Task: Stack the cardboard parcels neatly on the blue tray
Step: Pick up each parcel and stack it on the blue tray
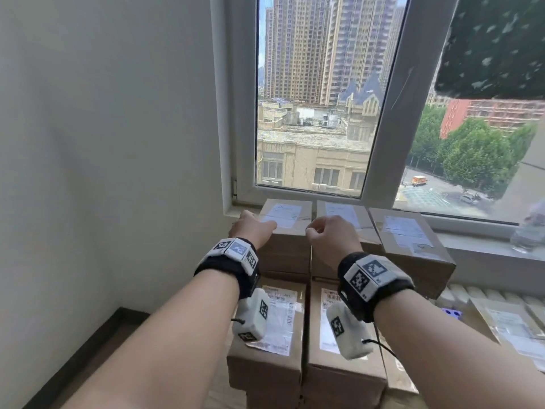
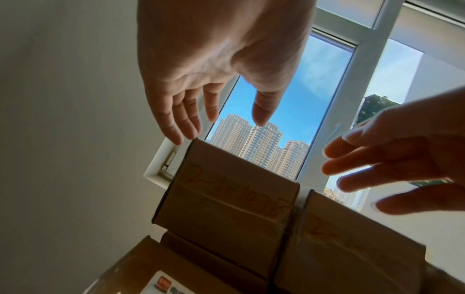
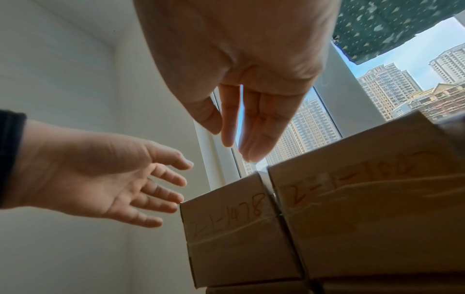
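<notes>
Cardboard parcels stand stacked below the window. The top left parcel (image 1: 284, 221), marked 2-1-1478 (image 2: 234, 201) (image 3: 234, 224), stands tight against a second top parcel (image 1: 358, 219) (image 3: 365, 214). My left hand (image 1: 256, 225) (image 2: 224, 127) is open with fingers straight, its fingertips (image 3: 180, 199) at that parcel's upper left corner. Over the seam between the two parcels hangs my right hand (image 1: 321, 228) (image 3: 231, 139), fingers straight and holding nothing. A third top parcel (image 1: 410, 240) lies to the right. Two lower parcels (image 1: 271, 346) sit in front. No blue tray is in view.
A white wall (image 1: 103, 143) closes the left side, and the window frame (image 1: 383, 119) stands just behind the stack. On the sill at the right stands a clear bottle (image 1: 529, 231). A radiator (image 1: 460, 293) carries flat packets (image 1: 513, 326). A dark skirting strip (image 1: 82, 355) runs lower left.
</notes>
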Demonstrator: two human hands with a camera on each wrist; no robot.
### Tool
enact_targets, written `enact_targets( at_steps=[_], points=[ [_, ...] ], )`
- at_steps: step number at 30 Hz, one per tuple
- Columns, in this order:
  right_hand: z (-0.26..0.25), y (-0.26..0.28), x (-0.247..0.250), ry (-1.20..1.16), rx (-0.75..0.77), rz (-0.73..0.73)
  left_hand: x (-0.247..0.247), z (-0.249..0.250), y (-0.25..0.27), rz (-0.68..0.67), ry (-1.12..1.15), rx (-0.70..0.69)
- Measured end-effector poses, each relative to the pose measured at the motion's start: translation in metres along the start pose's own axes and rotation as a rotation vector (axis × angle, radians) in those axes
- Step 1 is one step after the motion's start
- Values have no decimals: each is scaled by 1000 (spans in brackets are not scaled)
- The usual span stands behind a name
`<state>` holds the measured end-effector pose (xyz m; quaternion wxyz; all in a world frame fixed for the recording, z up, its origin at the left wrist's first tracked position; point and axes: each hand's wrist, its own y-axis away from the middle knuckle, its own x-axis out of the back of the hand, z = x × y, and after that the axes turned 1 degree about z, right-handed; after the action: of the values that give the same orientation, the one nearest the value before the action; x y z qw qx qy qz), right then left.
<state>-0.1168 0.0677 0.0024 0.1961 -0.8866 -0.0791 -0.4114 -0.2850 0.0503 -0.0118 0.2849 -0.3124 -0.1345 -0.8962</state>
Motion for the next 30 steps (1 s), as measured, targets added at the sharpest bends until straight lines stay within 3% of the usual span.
enact_targets(
  at_steps=[7, 16, 22, 30],
  points=[
    [8, -27, -19, 20, -34, -19, -20, -16, -42, -125, 190, 191],
    [11, -38, -29, 24, -40, -10, -25, -26, -50, -348, 362, 277],
    [10, -37, -29, 24, -55, -11, -32, -31, -50, -340, 532, 308],
    [1, -30, -25, -20, -64, 25, -18, -33, -42, -234, 582, 261]
  ],
)
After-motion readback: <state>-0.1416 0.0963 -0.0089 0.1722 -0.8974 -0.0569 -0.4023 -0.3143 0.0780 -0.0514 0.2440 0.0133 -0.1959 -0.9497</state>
